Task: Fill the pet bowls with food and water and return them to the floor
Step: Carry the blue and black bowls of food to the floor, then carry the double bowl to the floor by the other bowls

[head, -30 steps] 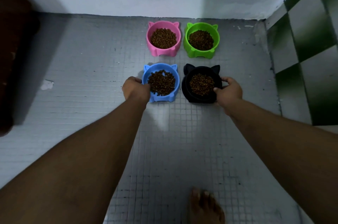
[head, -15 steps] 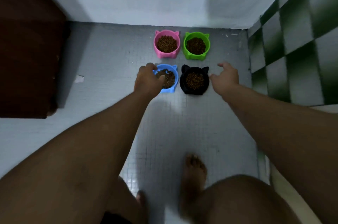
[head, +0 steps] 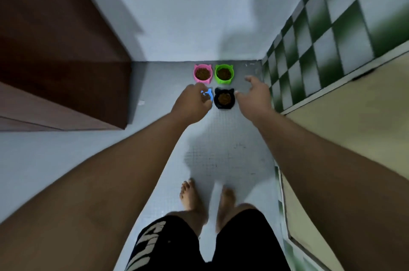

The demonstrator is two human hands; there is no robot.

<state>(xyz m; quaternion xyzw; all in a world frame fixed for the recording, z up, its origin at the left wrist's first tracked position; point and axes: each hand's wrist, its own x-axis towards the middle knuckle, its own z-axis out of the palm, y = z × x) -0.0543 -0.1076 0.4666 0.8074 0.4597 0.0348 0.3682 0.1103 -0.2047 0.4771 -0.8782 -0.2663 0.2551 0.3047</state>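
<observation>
While a person stands barefoot on a grey small-tiled floor [head: 223, 149], the head view looks down past both outstretched arms at four cat-eared pet bowls set in a two-by-two square close to the white wall [head: 188, 16]. The pink bowl [head: 195, 75] and green bowl [head: 224, 81] sit side by side nearest the wall; the blue bowl [head: 210, 95] and black bowl [head: 223, 105] sit just in front of them. Each bowl that shows its inside holds brown dry food.

The left hand [head: 192, 102] hangs in front of the blue bowl, hiding most of it, with its fingers loosely curled and nothing in them. The right hand [head: 255, 95] hovers just right of the black bowl, fingers spread and slack, clear of the rim.

Dark brown wooden furniture [head: 66, 60] stands at left and green-and-white checked tiles [head: 332, 16] at right. Bare feet [head: 190, 195] and black shorts [head: 168, 244] with pale lettering fill the bottom.
</observation>
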